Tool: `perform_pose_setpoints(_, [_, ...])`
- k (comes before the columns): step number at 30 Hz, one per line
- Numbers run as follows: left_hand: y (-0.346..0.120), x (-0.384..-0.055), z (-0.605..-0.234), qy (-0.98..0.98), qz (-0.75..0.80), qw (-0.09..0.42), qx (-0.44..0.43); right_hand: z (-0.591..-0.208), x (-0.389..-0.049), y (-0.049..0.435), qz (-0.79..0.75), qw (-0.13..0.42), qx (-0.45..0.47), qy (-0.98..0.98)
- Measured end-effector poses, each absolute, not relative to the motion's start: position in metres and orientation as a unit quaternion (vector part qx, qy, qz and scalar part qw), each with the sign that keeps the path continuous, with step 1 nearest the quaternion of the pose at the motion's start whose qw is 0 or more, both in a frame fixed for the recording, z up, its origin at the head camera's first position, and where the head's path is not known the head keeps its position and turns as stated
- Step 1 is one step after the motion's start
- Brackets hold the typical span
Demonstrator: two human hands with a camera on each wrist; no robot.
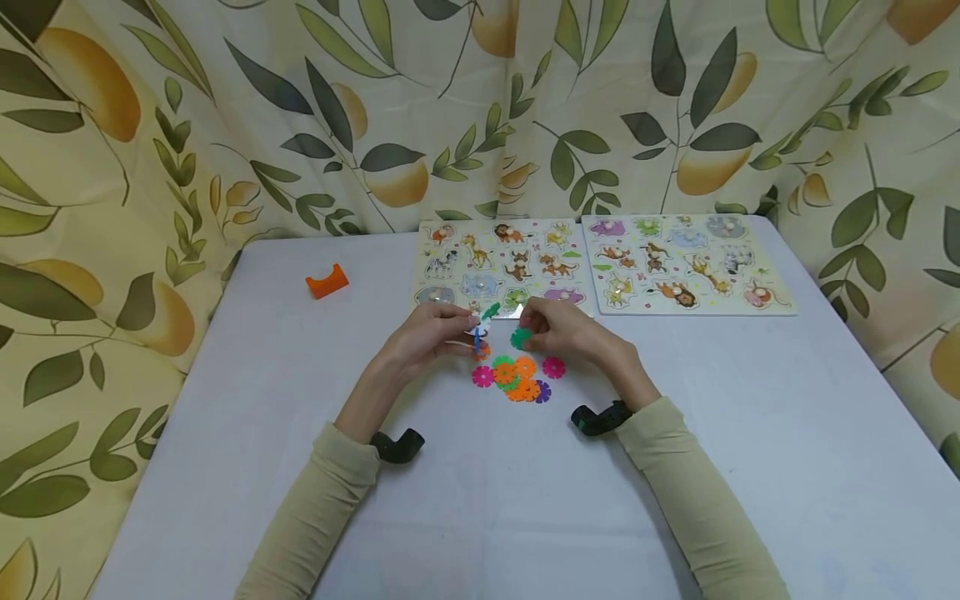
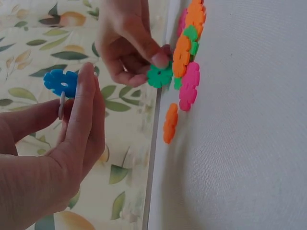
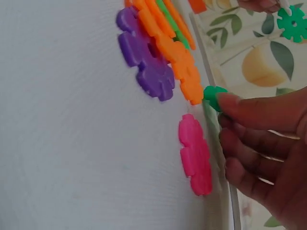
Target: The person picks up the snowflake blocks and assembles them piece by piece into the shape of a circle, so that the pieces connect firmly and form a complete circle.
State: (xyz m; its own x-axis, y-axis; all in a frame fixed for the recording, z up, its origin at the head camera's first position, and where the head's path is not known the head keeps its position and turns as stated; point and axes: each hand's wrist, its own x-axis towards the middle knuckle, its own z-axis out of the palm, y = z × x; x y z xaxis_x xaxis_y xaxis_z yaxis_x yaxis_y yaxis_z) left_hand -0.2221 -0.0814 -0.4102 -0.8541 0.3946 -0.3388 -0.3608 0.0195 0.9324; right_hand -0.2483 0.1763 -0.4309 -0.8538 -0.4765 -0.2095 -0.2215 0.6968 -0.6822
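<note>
Between thumb and fingers, my left hand (image 1: pixel 423 337) pinches a small joined piece made of notched flower-shaped plastic discs. A blue disc (image 2: pixel 60 82) and a white disc (image 2: pixel 61 106) show in the left wrist view, and a green disc (image 3: pixel 293 23) in the right wrist view. My right hand (image 1: pixel 566 333) pinches a separate green disc (image 1: pixel 521 338), apart from the joined piece. Loose discs lie below the hands: orange (image 1: pixel 504 372), purple (image 3: pixel 144 55) and pink (image 3: pixel 195 155) ones, some overlapping. One orange disc (image 2: pixel 170 123) lies near the left hand.
Two animal puzzle boards, one on the left (image 1: pixel 450 250) and one on the right (image 1: pixel 750 300), lie along the table's back edge. An orange curved block (image 1: pixel 327 282) sits at the back left of the white-covered table (image 1: pixel 480 517). A patterned curtain (image 1: pixel 480 108) hangs behind.
</note>
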Motion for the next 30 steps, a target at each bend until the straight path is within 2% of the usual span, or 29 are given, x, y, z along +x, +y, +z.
perform_pose_setpoints(6, [-0.081, -0.222, -0.412, 0.662, 0.699, 0.269, 0.025, -0.424, -0.248, 0.178, -0.412, 0.142, -0.188, 0.88])
perform_pose_setpoints(12, [-0.08, -0.222, -0.412, 0.655, 0.704, 0.274, 0.018, -0.417, -0.249, 0.179, -0.515, 0.123, -0.175, 0.83])
perform_pose_setpoints(30, [-0.077, -0.219, -0.413, 0.717, 0.651, 0.249, 0.022, -0.414, -0.246, 0.178, -0.538, 0.147, -0.176, 0.811])
